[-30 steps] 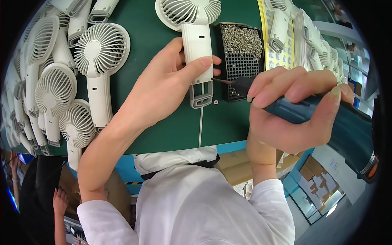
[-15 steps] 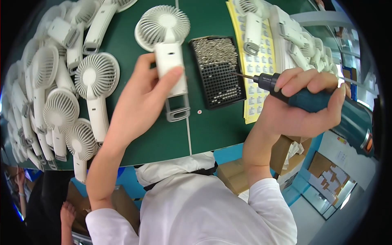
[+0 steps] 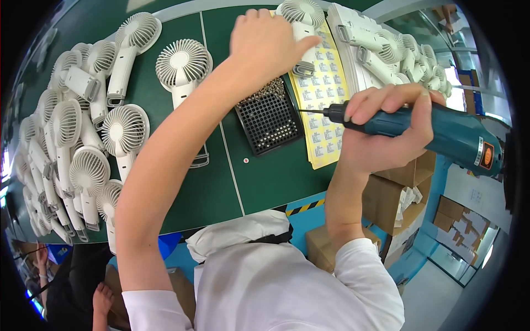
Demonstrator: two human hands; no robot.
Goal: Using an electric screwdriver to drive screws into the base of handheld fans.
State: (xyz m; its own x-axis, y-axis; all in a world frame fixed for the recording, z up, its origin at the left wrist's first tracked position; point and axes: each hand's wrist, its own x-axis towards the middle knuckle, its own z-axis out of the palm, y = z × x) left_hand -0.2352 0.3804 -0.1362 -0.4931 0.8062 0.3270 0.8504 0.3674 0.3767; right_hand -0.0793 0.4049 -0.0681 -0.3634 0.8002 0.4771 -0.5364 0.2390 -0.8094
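My right hand (image 3: 386,124) is wrapped round a teal electric screwdriver (image 3: 458,132). Its thin bit points left, above the yellow label sheets (image 3: 323,144). My left hand (image 3: 264,44) is stretched out to the far side with the thumb apart from the fingers. The thumb overlaps the handle of a white handheld fan (image 3: 304,33) on those sheets; contact is hard to tell. Another handheld fan (image 3: 181,63) lies on the green table, its handle partly behind my left forearm. Between the hands sits a black screw tray (image 3: 268,124), its far part heaped with screws.
Many white handheld fans (image 3: 88,171) are piled at the left. More fans (image 3: 392,49) lie on white stacked material at the far right. A small white disc (image 3: 246,160) rests near the tray. Cardboard boxes (image 3: 397,204) stand below the table edge, and another person's hand (image 3: 102,299) shows at lower left.
My left hand has let go of the fan it held, leaving it on the table, and moved far and right to the fan on the sheets. The screwdriver stays in my right hand.
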